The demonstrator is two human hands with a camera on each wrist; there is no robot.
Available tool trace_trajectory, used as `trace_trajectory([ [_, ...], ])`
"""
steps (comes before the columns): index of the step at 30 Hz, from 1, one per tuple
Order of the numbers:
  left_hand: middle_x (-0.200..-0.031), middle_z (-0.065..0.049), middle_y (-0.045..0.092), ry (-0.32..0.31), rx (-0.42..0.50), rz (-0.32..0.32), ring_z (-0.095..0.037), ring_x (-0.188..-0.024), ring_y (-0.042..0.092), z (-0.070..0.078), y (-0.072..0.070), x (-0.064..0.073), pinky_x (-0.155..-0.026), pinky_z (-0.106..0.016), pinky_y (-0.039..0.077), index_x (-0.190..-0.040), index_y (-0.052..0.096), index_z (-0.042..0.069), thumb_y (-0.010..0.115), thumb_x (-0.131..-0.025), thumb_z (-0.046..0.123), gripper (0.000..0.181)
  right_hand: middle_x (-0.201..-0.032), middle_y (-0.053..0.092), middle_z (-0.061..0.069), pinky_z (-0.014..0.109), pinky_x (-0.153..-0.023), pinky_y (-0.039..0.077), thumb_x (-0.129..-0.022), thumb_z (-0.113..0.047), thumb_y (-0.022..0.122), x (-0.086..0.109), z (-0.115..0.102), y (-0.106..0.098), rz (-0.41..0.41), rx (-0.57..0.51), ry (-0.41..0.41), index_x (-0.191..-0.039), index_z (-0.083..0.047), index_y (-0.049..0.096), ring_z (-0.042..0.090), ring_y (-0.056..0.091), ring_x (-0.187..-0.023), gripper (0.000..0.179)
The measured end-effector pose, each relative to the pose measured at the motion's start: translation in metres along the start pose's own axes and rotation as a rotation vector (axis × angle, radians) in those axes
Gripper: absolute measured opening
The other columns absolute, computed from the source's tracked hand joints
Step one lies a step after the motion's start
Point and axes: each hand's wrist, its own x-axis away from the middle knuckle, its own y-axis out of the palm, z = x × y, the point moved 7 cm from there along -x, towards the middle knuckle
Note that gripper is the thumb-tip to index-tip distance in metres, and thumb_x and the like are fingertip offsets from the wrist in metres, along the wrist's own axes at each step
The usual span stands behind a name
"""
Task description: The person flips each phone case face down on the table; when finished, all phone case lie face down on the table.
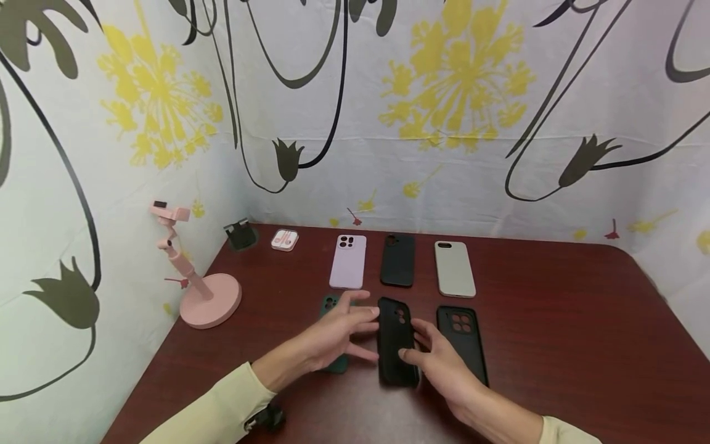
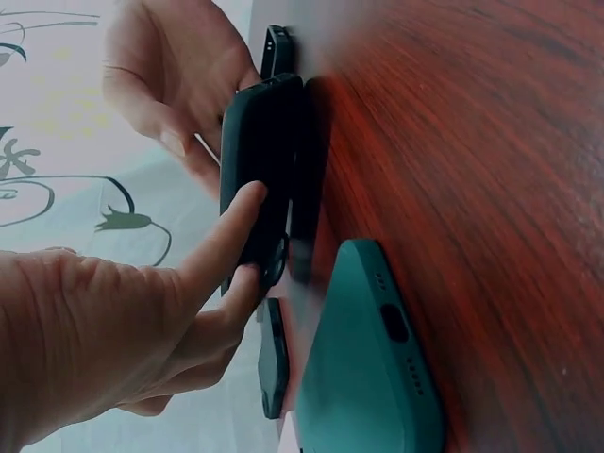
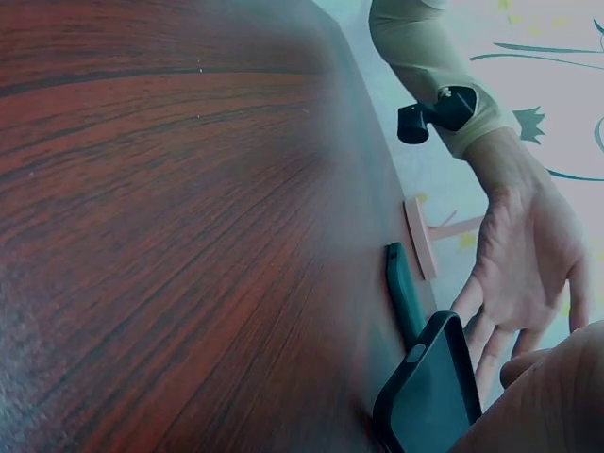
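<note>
A black phone case (image 1: 396, 348) stands tilted on its long edge between the two hands in the head view, its hollow inner side towards the right hand. The right hand (image 1: 446, 364) pinches its right edge, thumb over the inner side. The left hand (image 1: 338, 330) has its fingers spread and mostly straight; in the left wrist view its fingertips touch the case's outer back (image 2: 255, 142). Partly hidden below the left hand lies a green phone case (image 2: 363, 359). Another black phone case (image 1: 463, 336) with a square camera cutout lies beside the right hand, partly covered by it.
Behind lie a lavender phone case (image 1: 348, 265), a dark phone case (image 1: 397, 262) and an off-white phone case (image 1: 455, 271). At the left are a pink stand (image 1: 211, 302), a small white box (image 1: 285, 240) and a black clip-like object (image 1: 241, 235). Patterned cloth walls border the table (image 1: 560, 320).
</note>
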Motion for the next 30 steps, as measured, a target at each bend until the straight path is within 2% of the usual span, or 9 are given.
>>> trace_trajectory([
  [5, -0.168, -0.024, 0.026, 0.013, 0.006, -0.015, -0.047, -0.158, 0.031, 0.002, 0.004, 0.003, -0.097, -0.063, 0.062, -0.162, 0.019, 0.015, 0.060, -0.109, 0.031, 0.069, -0.172, 0.025, 0.026, 0.071, -0.125, 0.032, -0.102, -0.023, 0.069, 0.000, 0.000, 0.000, 0.008, 0.013, -0.017, -0.166, -0.007, 0.024, 0.049, 0.025, -0.159, 0.080],
  [8, -0.169, -0.024, 0.025, 0.013, 0.007, -0.020, -0.047, -0.158, 0.030, 0.003, 0.006, 0.004, -0.097, -0.064, 0.062, -0.162, 0.020, 0.015, 0.059, -0.109, 0.031, 0.068, -0.170, 0.028, 0.027, 0.068, -0.121, 0.040, -0.099, -0.025, 0.074, 0.001, 0.000, 0.001, 0.012, 0.018, -0.034, -0.166, -0.008, 0.025, 0.050, 0.029, -0.157, 0.085],
  [13, -0.169, -0.022, 0.025, 0.016, 0.006, -0.031, -0.046, -0.158, 0.031, 0.005, 0.009, 0.005, -0.099, -0.064, 0.061, -0.161, 0.020, 0.016, 0.059, -0.109, 0.031, 0.066, -0.166, 0.037, 0.025, 0.052, -0.109, 0.054, -0.091, -0.023, 0.084, 0.003, 0.003, 0.003, 0.026, 0.029, -0.056, -0.165, -0.011, 0.027, 0.046, 0.045, -0.148, 0.094],
  [21, -0.169, -0.023, 0.024, 0.025, -0.001, -0.043, -0.046, -0.158, 0.031, 0.007, 0.011, 0.009, -0.101, -0.064, 0.060, -0.161, 0.021, 0.016, 0.061, -0.108, 0.034, 0.069, -0.159, 0.046, 0.020, 0.045, -0.103, 0.054, -0.088, -0.024, 0.087, 0.003, 0.004, 0.005, 0.045, 0.050, -0.072, -0.164, -0.013, 0.031, 0.034, 0.055, -0.134, 0.095],
  [30, -0.167, -0.025, 0.025, 0.040, -0.021, -0.065, -0.046, -0.157, 0.031, 0.011, 0.016, 0.016, -0.101, -0.062, 0.061, -0.162, 0.018, 0.015, 0.057, -0.110, 0.031, 0.067, -0.157, 0.047, 0.023, 0.048, -0.101, 0.057, -0.088, -0.026, 0.087, 0.003, 0.001, 0.008, 0.043, 0.108, -0.070, -0.164, -0.011, 0.033, 0.037, 0.057, -0.134, 0.094],
])
